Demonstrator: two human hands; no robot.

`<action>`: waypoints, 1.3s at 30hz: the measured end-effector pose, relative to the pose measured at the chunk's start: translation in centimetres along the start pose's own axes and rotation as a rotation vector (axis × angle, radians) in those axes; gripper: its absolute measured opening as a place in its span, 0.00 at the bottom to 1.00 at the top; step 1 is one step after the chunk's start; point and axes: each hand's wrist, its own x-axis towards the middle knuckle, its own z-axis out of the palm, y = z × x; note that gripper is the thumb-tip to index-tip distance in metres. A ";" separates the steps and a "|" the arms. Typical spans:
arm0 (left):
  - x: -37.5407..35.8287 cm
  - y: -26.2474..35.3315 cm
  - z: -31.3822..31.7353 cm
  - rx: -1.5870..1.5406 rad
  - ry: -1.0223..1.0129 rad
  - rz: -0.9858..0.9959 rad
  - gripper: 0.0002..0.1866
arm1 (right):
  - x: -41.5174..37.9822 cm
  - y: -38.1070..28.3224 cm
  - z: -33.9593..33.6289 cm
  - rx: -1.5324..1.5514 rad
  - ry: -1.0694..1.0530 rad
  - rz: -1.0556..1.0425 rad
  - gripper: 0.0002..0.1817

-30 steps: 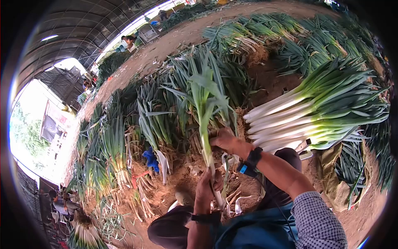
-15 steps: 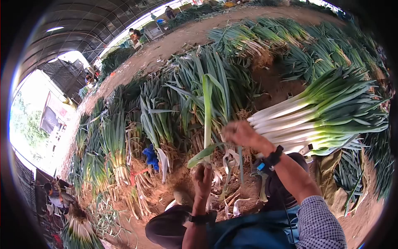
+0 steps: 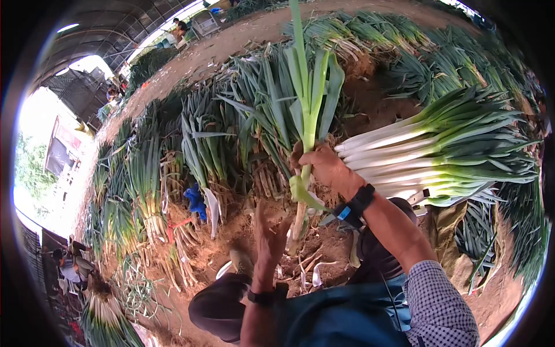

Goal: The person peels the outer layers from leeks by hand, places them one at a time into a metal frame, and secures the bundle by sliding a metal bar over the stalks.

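My right hand [image 3: 329, 165] is wrapped round the stalk of a leek [image 3: 309, 124] that stands nearly upright in front of me, green leaves at the top. A loose pale-green leaf hangs beside its lower stalk, which looks brownish at the bottom. My left hand [image 3: 267, 231] is left of the lower stalk, fingers stretched out and holding nothing. Close to my right hand lies a pile of leeks with clean white shafts [image 3: 393, 147], their leaves pointing right.
Uncleaned leeks with roots [image 3: 211, 141] stand in a row ahead and to the left. A blue cloth-like thing [image 3: 195, 202] lies among them. Peeled scraps [image 3: 317, 274] litter the soil by my feet. A person [image 3: 72, 269] is at work at lower left.
My left hand, closed round a leek's base before, is now open and lower. My right hand, blurred beside the stalk before, now grips a leek. The view has shifted slightly.
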 end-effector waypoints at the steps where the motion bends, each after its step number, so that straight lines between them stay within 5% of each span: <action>1: 1.7 0.9 0.3 0.005 -0.016 0.060 0.28 | -0.2 0.1 0.5 0.005 -0.035 0.012 0.15; 4: 5.0 1.7 1.5 0.084 -0.114 0.291 0.22 | -0.9 0.4 2.2 0.022 -0.105 0.024 0.15; 7: 4.8 0.6 1.4 0.009 -0.187 0.084 0.11 | -1.1 -0.9 2.6 -0.082 -0.066 -0.040 0.12; 11: 0.1 -1.6 -0.4 0.186 -0.338 0.052 0.04 | 0.7 -2.0 0.6 0.195 0.192 -0.049 0.06; 13: -3.5 -4.1 -1.4 0.303 -0.459 0.199 0.04 | 1.8 -2.9 -0.4 0.155 0.348 -0.092 0.11; 19: -11.1 -9.0 -4.2 0.378 -0.823 -0.199 0.11 | 2.8 -4.4 -2.1 0.185 0.468 -0.140 0.16; 22: -13.9 -14.1 -5.3 0.404 -1.015 -0.191 0.18 | 2.8 -5.0 -1.9 0.154 0.501 -0.146 0.16; 25: -12.7 -12.0 -7.0 0.248 -1.057 -0.277 0.25 | 3.0 -5.3 -2.5 0.060 0.571 -0.128 0.16; 26: -12.3 -11.1 -6.9 0.421 -0.737 -0.197 0.32 | 3.1 -5.3 -3.4 0.031 0.527 -0.128 0.16; 28: -9.9 -9.1 -6.1 0.741 -0.414 0.268 0.35 | 3.5 -5.5 -2.9 0.061 0.564 -0.080 0.16; 31: -0.6 -0.3 -2.6 0.481 -0.329 0.174 0.30 | 3.7 -5.0 -0.9 0.235 0.372 -0.064 0.15; 34: 1.1 -4.4 0.2 -0.131 -0.522 -0.430 0.23 | 3.3 -5.5 1.3 0.399 0.197 -0.033 0.15; 39: 0.9 -2.7 2.0 -0.765 -0.755 -0.558 0.17 | 4.2 -4.4 -1.0 0.346 0.198 -0.102 0.18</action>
